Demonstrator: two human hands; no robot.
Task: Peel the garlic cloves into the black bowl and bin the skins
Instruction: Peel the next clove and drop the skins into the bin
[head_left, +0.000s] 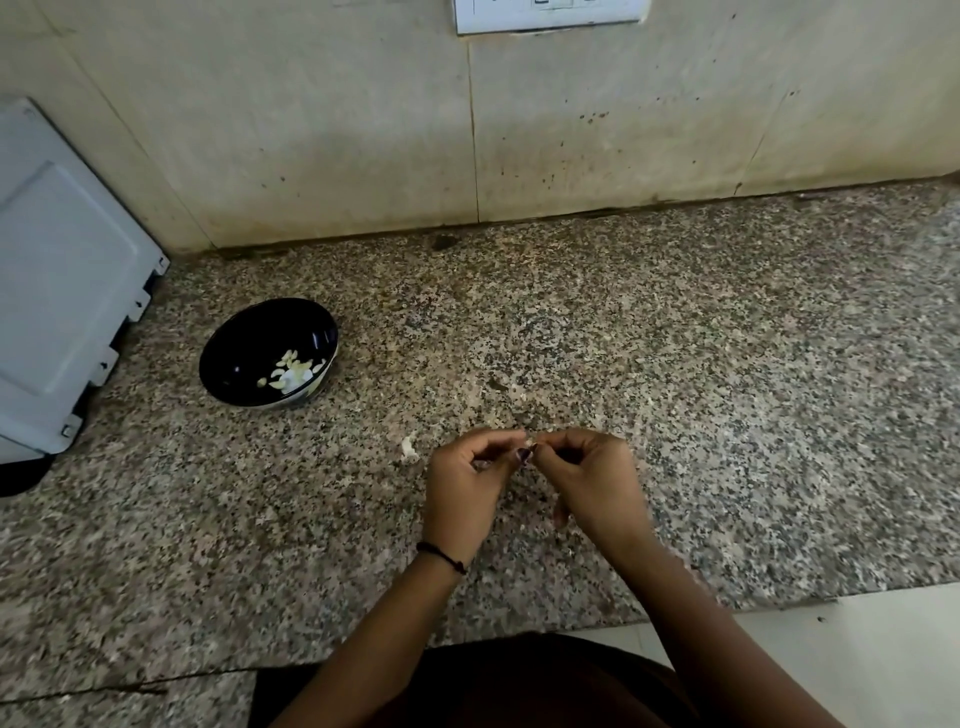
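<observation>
Where frame ends at left, white appliance (62, 291) is cut off. Black bowl (244, 340) set on speckled counter (727, 364) near it; pale peeled cloves (291, 371) heaped inside. Pale skin scrap (409, 447) seen just left of hands. Garlic clove (530, 443), mostly hidden, pinched over counter between curled fingers of left hand (467, 483) and right hand (592, 478).
</observation>
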